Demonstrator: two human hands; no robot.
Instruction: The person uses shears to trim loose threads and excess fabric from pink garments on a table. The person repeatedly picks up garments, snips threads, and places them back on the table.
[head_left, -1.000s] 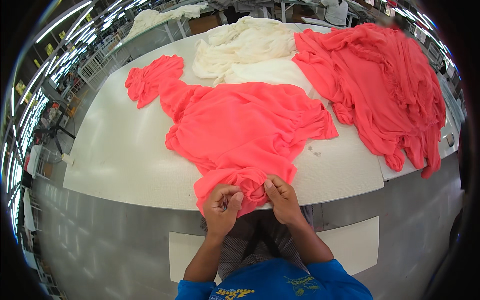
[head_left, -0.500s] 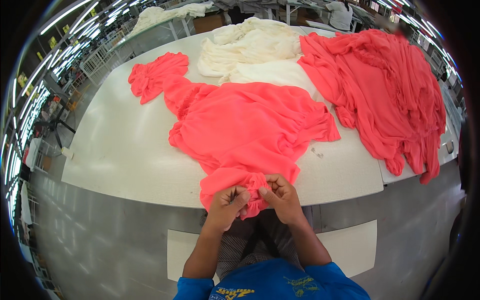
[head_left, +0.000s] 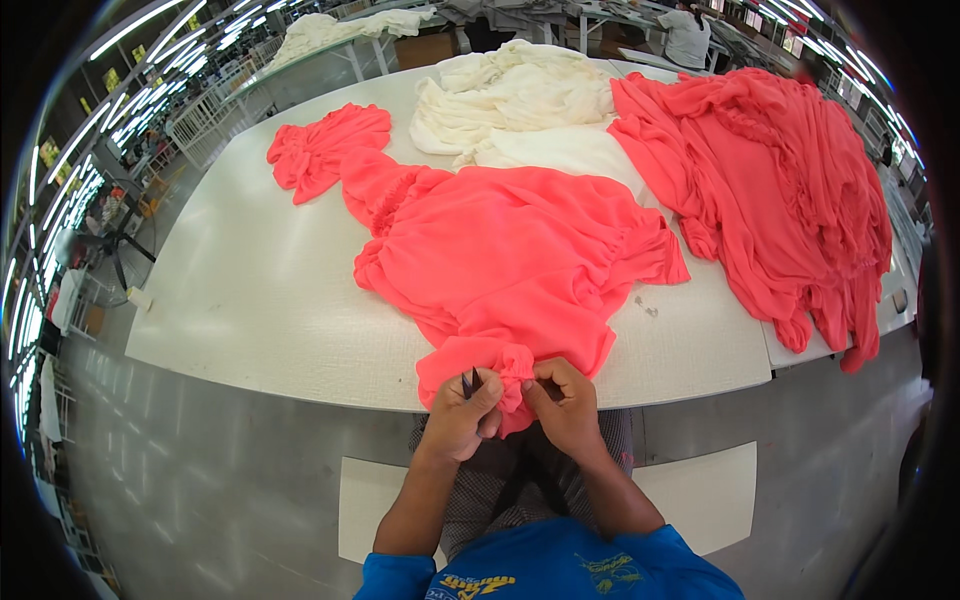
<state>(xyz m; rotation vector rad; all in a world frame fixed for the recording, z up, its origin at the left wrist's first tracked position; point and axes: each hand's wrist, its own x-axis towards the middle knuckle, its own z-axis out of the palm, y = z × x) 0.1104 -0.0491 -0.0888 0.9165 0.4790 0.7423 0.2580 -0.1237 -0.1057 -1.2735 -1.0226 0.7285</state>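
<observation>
A coral blouse with gathered, elasticated parts lies spread on the table, one gathered end drawn to the near edge. My left hand is closed around small dark thread snips, whose two pointed tips stick up above the fingers, slightly apart. That hand also rests against the gathered cloth. On the cuff's right side, my right hand pinches the fabric between thumb and forefinger. Whether a thread lies in that pinch is too small to tell.
The pale table has a curved-looking near edge at my waist. A big coral garment pile hangs over its right side. Cream cloth lies at the back, a bunched coral piece at the far left. A seated person is beyond.
The left hand has turned so the snips' dark tips now show upright. My right hand has shifted its pinch slightly along the cuff. The whole view has moved a little.
</observation>
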